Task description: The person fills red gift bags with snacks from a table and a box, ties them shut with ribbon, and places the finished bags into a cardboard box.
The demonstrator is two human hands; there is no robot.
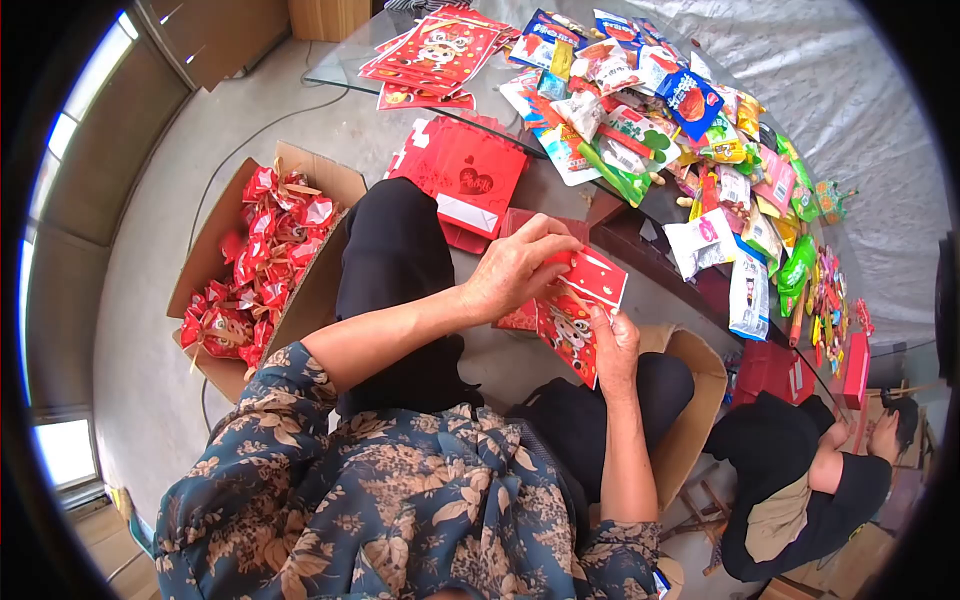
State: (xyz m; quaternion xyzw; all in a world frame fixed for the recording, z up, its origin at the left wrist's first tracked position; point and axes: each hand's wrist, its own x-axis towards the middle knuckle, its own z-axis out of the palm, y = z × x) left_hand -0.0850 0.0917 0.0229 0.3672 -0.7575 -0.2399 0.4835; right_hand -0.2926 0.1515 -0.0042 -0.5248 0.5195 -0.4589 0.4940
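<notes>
Currently, beside the glass desk [350, 62], the red bag [568, 335] is clamped between the fingers of the right hand [618, 352]; its top is touched by the left hand [520, 265], whose closure cannot be told. The desk is heaped with wrapped snacks [690, 105]; away from it, on grey floor [150, 260], a cardboard box [325, 174] is filled with red bundles [270, 240].

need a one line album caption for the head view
Left hand and right hand hold a red cartoon-printed bag beside a glass table heaped with packaged snacks.
</notes>
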